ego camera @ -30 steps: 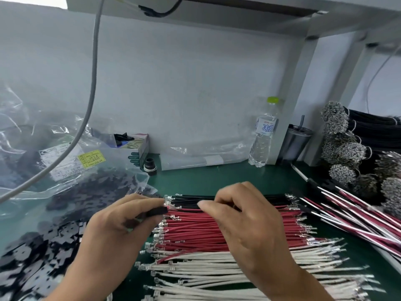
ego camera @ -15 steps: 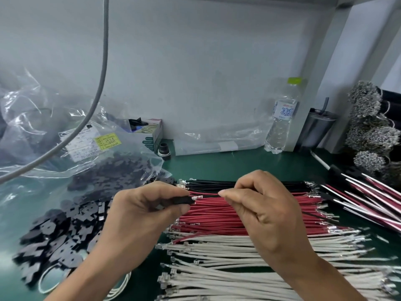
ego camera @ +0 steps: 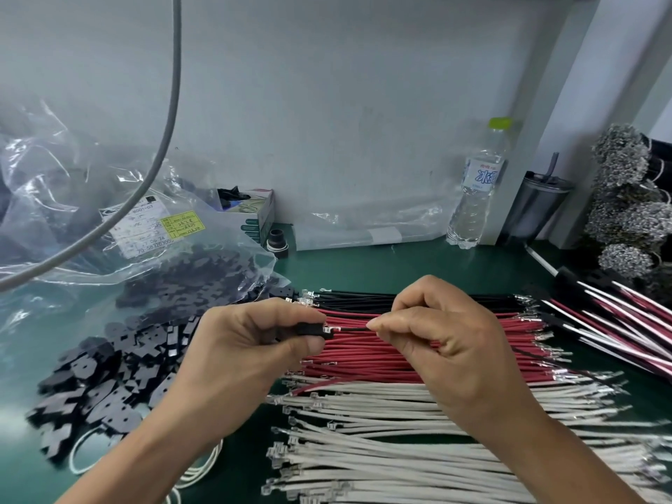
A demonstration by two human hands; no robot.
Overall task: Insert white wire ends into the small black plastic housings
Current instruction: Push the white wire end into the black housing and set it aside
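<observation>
Because the thin wire is light and limp, bending if pushed from far back, I pinch it just behind its metal end with my right hand, while my left hand grips the small, rigid black housing above the red wires, thumbs facing.

Wire rows below, bare mat beyond.

Water bottle stood at back of green table, dark tumbler just beside; red wires lay in a row.
</observation>
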